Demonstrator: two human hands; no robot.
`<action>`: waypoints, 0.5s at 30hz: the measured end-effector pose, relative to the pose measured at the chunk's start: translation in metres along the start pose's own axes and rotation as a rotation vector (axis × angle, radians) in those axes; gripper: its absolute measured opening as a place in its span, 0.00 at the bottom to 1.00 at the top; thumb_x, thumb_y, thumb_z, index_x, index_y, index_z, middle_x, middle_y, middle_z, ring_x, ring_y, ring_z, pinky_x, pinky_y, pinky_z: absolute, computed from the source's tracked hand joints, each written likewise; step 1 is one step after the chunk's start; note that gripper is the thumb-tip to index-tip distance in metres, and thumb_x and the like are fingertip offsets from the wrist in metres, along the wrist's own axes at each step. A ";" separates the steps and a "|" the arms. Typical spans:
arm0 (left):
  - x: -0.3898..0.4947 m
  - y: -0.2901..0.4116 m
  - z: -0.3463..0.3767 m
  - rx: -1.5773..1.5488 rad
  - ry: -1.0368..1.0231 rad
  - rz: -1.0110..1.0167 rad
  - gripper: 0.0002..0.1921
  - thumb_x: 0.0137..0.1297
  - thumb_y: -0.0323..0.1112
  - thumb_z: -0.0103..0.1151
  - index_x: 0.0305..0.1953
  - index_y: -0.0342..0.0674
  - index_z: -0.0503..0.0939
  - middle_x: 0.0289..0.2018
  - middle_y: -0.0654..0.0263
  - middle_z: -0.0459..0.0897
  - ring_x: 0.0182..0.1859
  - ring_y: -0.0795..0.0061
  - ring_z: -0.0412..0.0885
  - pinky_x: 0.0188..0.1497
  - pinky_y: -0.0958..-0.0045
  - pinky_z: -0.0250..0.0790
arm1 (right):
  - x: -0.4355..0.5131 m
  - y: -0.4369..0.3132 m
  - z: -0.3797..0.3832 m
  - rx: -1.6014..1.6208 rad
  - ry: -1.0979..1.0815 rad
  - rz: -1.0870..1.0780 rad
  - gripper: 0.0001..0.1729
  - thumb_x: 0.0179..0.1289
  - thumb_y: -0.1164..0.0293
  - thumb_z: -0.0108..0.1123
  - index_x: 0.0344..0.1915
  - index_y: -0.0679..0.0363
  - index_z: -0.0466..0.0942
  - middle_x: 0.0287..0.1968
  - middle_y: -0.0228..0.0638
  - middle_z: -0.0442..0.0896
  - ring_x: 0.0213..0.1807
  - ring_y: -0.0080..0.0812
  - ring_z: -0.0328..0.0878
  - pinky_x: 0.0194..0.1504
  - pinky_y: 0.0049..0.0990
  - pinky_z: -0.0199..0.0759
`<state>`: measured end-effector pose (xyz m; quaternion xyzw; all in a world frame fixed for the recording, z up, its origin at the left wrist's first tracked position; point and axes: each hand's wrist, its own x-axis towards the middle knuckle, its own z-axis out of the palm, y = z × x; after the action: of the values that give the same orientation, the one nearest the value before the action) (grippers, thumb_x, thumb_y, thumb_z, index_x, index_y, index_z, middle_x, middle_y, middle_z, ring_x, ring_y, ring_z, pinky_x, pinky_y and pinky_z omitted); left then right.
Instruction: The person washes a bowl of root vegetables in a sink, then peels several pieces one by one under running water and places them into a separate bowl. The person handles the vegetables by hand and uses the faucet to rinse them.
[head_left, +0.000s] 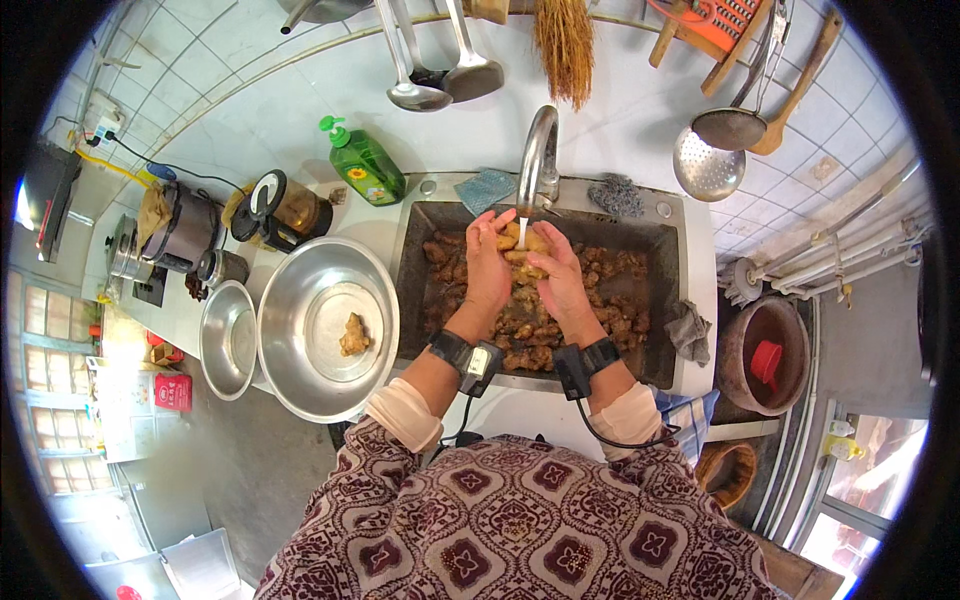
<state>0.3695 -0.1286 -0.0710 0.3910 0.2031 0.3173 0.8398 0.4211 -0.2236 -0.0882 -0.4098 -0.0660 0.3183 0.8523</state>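
Note:
My left hand (487, 262) and my right hand (556, 271) grip a pale yellow ginger root (531, 244) between them. Water (523, 231) runs from the curved metal faucet (538, 150) onto it. Below, the dark sink (664, 277) holds many brown, soil-coloured ginger pieces (611, 304) in murky water. To the left, one lighter ginger piece (355, 335) lies in a large metal basin (300, 360). My fingers hide parts of the held root.
A smaller metal basin (227, 341) stands left of the large one. Behind them are a green pump bottle (367, 169) and a glass kettle (289, 214). A blue cloth (486, 191) and scouring pad (615, 196) flank the faucet. A grey rag (688, 334) hangs over the right edge.

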 end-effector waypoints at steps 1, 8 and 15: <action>-0.001 -0.001 0.001 0.026 -0.009 0.005 0.15 0.71 0.35 0.41 0.54 0.36 0.60 0.51 0.56 0.71 0.49 0.70 0.71 0.53 0.69 0.66 | 0.000 0.000 -0.001 0.025 0.007 0.001 0.27 0.59 0.82 0.53 0.60 0.68 0.61 0.56 0.37 0.70 0.56 0.29 0.68 0.56 0.25 0.62; -0.009 -0.016 -0.006 0.129 -0.046 -0.005 0.21 0.61 0.20 0.52 0.53 0.38 0.60 0.50 0.61 0.68 0.50 0.74 0.69 0.54 0.73 0.65 | 0.004 -0.002 -0.007 0.040 0.006 -0.002 0.24 0.56 0.82 0.60 0.53 0.68 0.67 0.49 0.36 0.75 0.49 0.25 0.74 0.48 0.22 0.69; -0.011 -0.012 -0.015 0.182 -0.053 -0.004 0.16 0.60 0.21 0.54 0.48 0.38 0.65 0.43 0.65 0.71 0.48 0.76 0.70 0.51 0.73 0.68 | 0.008 0.010 -0.013 -0.356 0.067 -0.109 0.19 0.57 0.76 0.62 0.48 0.65 0.70 0.44 0.31 0.76 0.44 0.21 0.73 0.47 0.21 0.69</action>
<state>0.3572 -0.1339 -0.0889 0.4736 0.2097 0.2855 0.8064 0.4277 -0.2232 -0.1052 -0.5605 -0.1149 0.2409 0.7840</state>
